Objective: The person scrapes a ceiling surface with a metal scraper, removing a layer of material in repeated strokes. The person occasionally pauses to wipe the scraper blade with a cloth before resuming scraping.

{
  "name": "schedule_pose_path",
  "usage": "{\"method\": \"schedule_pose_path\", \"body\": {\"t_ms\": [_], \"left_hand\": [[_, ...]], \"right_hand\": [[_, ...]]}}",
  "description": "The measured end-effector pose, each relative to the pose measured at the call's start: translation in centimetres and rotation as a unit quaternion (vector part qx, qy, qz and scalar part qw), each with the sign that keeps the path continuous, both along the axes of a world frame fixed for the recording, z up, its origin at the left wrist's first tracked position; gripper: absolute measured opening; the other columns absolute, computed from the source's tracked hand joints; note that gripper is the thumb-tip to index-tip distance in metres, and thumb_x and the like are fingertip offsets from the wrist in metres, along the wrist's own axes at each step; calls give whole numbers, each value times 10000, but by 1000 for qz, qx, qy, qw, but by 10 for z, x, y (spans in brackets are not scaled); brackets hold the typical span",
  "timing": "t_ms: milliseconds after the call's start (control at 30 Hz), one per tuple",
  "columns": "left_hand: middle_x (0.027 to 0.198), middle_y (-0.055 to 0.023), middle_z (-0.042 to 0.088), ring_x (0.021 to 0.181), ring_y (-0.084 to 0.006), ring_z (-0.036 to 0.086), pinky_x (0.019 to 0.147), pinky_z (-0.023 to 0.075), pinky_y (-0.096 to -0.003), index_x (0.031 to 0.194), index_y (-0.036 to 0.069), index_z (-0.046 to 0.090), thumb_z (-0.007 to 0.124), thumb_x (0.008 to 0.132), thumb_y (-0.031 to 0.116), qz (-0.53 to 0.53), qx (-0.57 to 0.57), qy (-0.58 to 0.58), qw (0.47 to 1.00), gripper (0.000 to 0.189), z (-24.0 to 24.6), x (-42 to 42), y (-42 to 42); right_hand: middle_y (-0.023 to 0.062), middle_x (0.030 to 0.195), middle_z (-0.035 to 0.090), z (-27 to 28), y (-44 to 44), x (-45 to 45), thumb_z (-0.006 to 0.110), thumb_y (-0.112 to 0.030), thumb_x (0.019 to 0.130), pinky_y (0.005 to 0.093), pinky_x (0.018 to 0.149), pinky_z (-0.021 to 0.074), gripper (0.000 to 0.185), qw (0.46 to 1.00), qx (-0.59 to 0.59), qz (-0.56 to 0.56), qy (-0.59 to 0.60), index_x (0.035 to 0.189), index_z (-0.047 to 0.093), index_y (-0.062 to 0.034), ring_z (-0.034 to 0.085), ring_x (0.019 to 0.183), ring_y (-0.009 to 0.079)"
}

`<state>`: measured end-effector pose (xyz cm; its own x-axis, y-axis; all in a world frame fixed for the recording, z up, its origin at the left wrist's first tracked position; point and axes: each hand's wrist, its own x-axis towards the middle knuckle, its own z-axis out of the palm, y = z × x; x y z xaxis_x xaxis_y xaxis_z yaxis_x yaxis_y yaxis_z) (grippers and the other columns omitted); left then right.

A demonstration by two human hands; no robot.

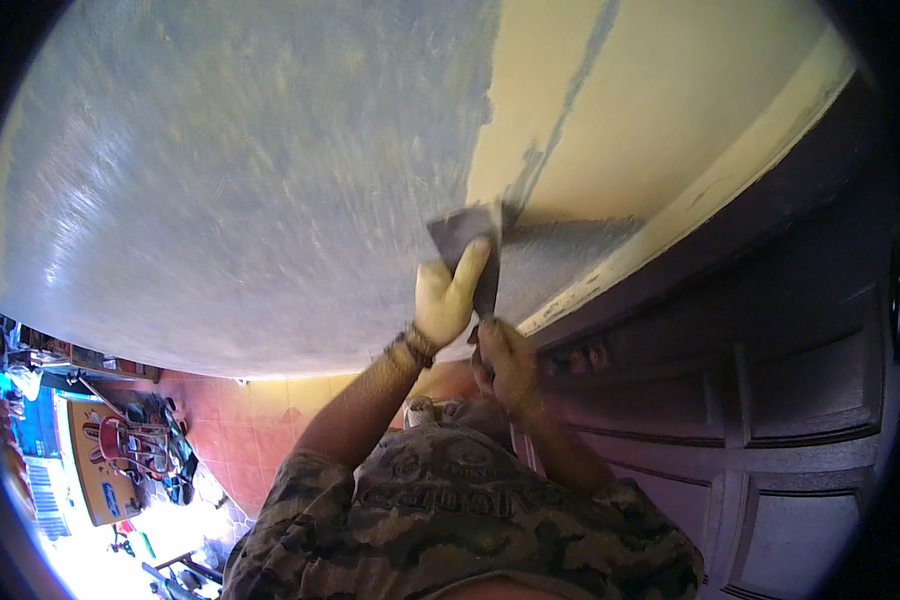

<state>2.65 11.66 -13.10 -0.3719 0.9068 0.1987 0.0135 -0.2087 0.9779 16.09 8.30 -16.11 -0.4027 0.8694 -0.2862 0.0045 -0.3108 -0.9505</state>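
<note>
My right hand (506,364) grips the handle of a wide metal scraper (465,229), whose blade lies against the wall or just off it. With its thumb along the tool, my left hand (446,304) presses on the blade from the left; its fingers are partly hidden. A bracelet circles my left wrist. On the left the wall (270,150) bears a broad grey coat with yellowish streaks. To the right of the blade shows bare cream-yellow wall (645,127), crossed by a thin grey line. Another grey patch (562,251) lies below it.
A dark panelled wooden door (810,390) stands close on the right, beside a pale frame edge (720,180). Reddish floor tiles (232,427) lie below left. Farther off are a yellow-brown board (94,450), a red stool (112,439) and a cluttered shelf (97,361).
</note>
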Motion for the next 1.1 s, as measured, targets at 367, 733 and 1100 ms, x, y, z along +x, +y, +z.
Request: {"method": "schedule_pose_path", "body": {"t_ms": [367, 733, 1100], "left_hand": [[504, 10, 512, 480, -63, 448, 424, 355, -262, 604, 2, 583, 569, 964, 354, 25, 23, -37, 999, 504, -4, 7, -2], [521, 10, 522, 469, -64, 443, 404, 335, -264, 614, -6, 582, 575, 967, 321, 22, 38, -112, 993, 481, -8, 16, 5], [528, 11, 527, 485, -57, 439, 413, 350, -271, 697, -19, 614, 557, 974, 317, -4, 24, -62, 998, 439, -15, 5, 5]], "right_hand": [[5, 580, 459, -8, 9, 10, 468, -396, 992, 230, 391, 296, 374, 998, 38, 51, 19, 879, 532, -46, 381, 422, 67], [-25, 614, 461, -3, 28, 24, 514, -406, 962, 245, 461, 293, 358, 996, 6, 87, 15, 920, 570, -55, 391, 517, 66], [-12, 627, 487, -13, 20, 12, 514, -386, 968, 250, 472, 316, 331, 996, 11, 57, 62, 894, 547, -65, 407, 515, 79]]}}
